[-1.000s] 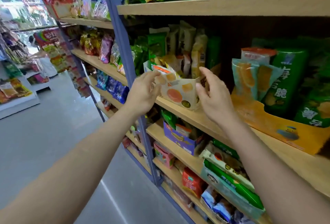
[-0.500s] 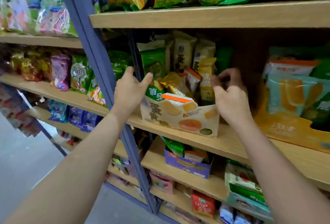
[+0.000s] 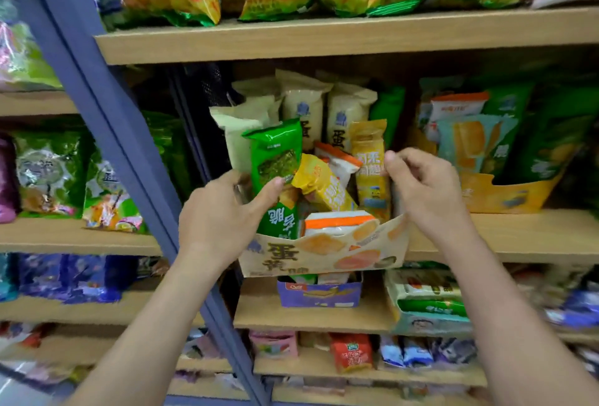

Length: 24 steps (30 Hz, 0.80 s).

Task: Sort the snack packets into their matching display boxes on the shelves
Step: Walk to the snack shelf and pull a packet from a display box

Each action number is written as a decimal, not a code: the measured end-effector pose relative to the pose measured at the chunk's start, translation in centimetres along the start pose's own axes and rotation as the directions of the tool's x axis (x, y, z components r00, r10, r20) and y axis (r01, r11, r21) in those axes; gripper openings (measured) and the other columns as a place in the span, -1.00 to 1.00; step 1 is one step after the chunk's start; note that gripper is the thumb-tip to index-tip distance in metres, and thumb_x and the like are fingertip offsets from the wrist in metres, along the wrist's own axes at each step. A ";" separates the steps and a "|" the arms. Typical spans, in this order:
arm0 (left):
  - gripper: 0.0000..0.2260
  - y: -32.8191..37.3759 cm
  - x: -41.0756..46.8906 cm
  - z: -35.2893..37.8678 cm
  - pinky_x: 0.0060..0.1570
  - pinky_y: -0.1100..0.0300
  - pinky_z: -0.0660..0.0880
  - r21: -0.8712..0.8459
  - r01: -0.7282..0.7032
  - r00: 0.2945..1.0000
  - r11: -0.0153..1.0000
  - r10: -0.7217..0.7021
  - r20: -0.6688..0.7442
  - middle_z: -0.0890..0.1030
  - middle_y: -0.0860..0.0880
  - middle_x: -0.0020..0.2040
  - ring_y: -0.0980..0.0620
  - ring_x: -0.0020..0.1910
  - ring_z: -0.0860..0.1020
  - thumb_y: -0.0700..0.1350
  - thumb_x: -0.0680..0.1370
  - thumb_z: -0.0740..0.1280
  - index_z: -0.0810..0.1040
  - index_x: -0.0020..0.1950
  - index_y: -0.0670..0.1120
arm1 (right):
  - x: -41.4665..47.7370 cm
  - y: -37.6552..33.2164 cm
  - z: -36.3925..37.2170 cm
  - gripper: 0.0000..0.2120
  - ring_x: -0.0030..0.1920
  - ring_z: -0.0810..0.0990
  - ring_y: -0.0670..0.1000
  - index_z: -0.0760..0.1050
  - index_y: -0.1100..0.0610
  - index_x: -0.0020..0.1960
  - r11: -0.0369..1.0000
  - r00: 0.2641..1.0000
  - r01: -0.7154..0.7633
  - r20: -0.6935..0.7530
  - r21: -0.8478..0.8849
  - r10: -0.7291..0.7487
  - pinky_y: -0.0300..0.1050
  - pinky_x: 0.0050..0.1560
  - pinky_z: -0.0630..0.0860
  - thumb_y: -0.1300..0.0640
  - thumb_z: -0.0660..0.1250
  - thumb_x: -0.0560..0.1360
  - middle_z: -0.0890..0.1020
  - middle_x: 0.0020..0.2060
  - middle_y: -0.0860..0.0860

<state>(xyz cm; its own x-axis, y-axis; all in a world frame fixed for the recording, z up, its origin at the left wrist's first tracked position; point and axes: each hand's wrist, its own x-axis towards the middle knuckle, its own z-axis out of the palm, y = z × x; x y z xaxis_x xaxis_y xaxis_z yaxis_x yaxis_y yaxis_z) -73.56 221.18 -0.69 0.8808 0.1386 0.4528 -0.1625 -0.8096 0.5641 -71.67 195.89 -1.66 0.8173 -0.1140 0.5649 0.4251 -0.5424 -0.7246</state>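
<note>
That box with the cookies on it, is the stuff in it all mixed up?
Yes. The box holds a jumble: a green packet, yellow packets and orange-and-white ones lean every which way in front of upright cream bags. The left hand touches the green packet.
</note>
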 end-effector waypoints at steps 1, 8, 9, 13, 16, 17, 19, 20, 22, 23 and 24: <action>-0.47 0.1 -0.3 0.0 -0.44 0.14 0.29 0.007 -0.003 1.000 1.000 0.003 -0.009 0.44 0.12 -0.45 0.07 -0.38 0.45 0.39 0.43 0.18 0.56 0.01 -0.04 | -0.7 -0.8 -0.2 -0.71 -0.35 0.45 -0.11 0.50 0.02 -0.25 0.997 0.999 0.016 0.031 -0.078 -0.013 -0.10 -0.32 0.33 -0.06 0.24 0.60 0.52 -0.41 -0.01; -0.63 0.7 -2.1 -0.1 -0.46 0.20 0.24 -0.011 -0.021 0.995 1.000 0.020 -0.102 0.42 0.17 -0.49 0.21 -0.41 0.41 0.36 0.43 0.23 0.49 -0.07 0.07 | -1.7 -6.5 1.3 -0.39 0.30 0.46 -0.09 0.23 -0.27 0.45 0.948 0.862 -0.087 0.453 -0.305 0.225 -0.01 0.26 0.44 -0.26 0.35 0.46 0.51 0.27 -0.19; -0.63 0.7 -2.2 0.0 -0.47 0.19 0.24 -0.008 -0.021 0.994 1.000 0.020 -0.112 0.41 0.15 -0.49 0.19 -0.42 0.42 0.37 0.43 0.22 0.46 -0.09 0.08 | -1.2 -6.7 1.5 -0.35 0.31 0.46 -0.07 0.20 -0.27 0.47 0.946 0.835 -0.100 0.491 -0.309 0.249 -0.02 0.26 0.44 -0.26 0.38 0.45 0.51 0.29 -0.18; -0.44 0.3 -2.7 -0.2 -0.37 0.10 0.40 0.028 -0.091 0.970 0.995 0.095 -0.224 0.48 0.11 -0.31 0.04 -0.31 0.48 0.38 0.48 0.19 0.47 0.21 -0.05 | -0.1 -6.8 1.9 -0.56 0.12 0.58 -0.07 0.52 -0.18 0.24 0.954 0.830 -0.108 0.502 -0.280 0.241 -0.01 0.10 0.54 -0.27 0.43 0.41 0.61 0.05 -0.22; -0.35 0.3 -4.2 -0.4 -0.01 -0.02 0.47 -0.063 -0.271 0.938 0.961 0.249 -0.241 0.41 0.08 0.07 0.03 0.02 0.44 0.24 0.45 0.33 0.23 0.45 0.03 | -0.3 -6.0 2.2 -0.74 -0.10 0.58 -0.14 0.60 -0.09 -0.01 0.990 0.945 -0.071 0.310 -0.118 0.104 -0.03 -0.06 0.56 -0.24 0.40 0.44 0.64 -0.18 -0.18; -0.33 0.2 -4.8 -0.2 0.07 -0.04 0.44 -0.057 -0.335 0.926 0.940 0.318 -0.202 0.37 0.06 0.16 0.01 0.12 0.41 0.25 0.43 0.33 0.21 0.46 0.06 | -0.3 -5.9 2.1 -0.77 -0.14 0.58 -0.16 0.59 -0.08 -0.02 0.997 0.975 -0.072 0.211 0.005 0.069 -0.08 -0.08 0.55 -0.21 0.39 0.46 0.63 -0.21 -0.17; -0.36 -0.5 -5.4 0.6 0.14 -0.05 0.40 0.063 -0.414 0.904 0.908 0.418 -0.091 0.34 0.00 0.28 -0.05 0.21 0.39 0.30 0.42 0.29 0.27 0.44 0.12 | -0.3 -5.8 1.6 -0.79 -0.11 0.62 -0.13 0.54 -0.03 0.03 0.954 0.998 -0.066 0.024 0.294 0.062 -0.11 -0.07 0.57 -0.14 0.37 0.50 0.65 -0.14 -0.11; -0.42 -1.0 -5.4 1.1 0.13 -0.07 0.38 0.146 -0.419 0.901 0.896 0.430 -0.056 0.34 -0.02 0.29 -0.08 0.20 0.40 0.32 0.42 0.25 0.35 0.39 0.13 | -0.2 -6.0 1.3 -0.74 -0.09 0.63 -0.10 0.51 0.03 0.06 0.899 0.996 -0.051 -0.044 0.436 0.078 -0.12 -0.05 0.58 -0.12 0.36 0.50 0.66 -0.11 -0.07; -0.51 -1.7 -5.0 1.9 0.11 -0.08 0.35 0.234 -0.393 0.908 0.889 0.415 -0.051 0.40 -0.06 0.25 -0.13 0.13 0.45 0.33 0.45 0.21 0.52 0.25 0.09 | 0.1 -6.4 0.7 -0.66 -0.11 0.62 -0.08 0.43 0.07 0.09 0.756 0.981 -0.004 -0.142 0.655 0.129 -0.17 -0.03 0.58 -0.12 0.35 0.45 0.63 -0.15 -0.07; -0.53 -1.8 -4.8 2.1 0.10 -0.08 0.34 0.245 -0.382 0.911 0.891 0.408 -0.064 0.43 -0.07 0.21 -0.14 0.10 0.47 0.33 0.45 0.20 0.59 0.16 0.06 | 0.2 -6.6 0.4 -0.64 -0.12 0.60 -0.11 0.40 0.06 0.09 0.697 0.972 0.024 -0.179 0.717 0.150 -0.19 -0.03 0.57 -0.12 0.36 0.42 0.61 -0.18 -0.11; -0.53 -2.0 -4.5 2.3 0.08 -0.07 0.34 0.257 -0.375 0.911 0.891 0.406 -0.078 0.45 -0.07 0.16 -0.14 0.07 0.48 0.33 0.46 0.19 0.63 0.08 0.03 | 0.3 -6.8 0.2 -0.64 -0.14 0.59 -0.14 0.38 0.05 0.08 0.674 0.964 0.060 -0.219 0.737 0.153 -0.21 -0.05 0.56 -0.10 0.38 0.40 0.60 -0.21 -0.15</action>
<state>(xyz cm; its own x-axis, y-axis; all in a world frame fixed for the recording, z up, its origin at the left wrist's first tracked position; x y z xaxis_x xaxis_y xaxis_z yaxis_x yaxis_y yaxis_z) -76.14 220.84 -5.43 0.7014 -0.1581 0.6950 -0.3611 -0.9195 0.1554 -74.22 199.67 3.33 0.7676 -0.3746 0.5201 0.6222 0.2409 -0.7448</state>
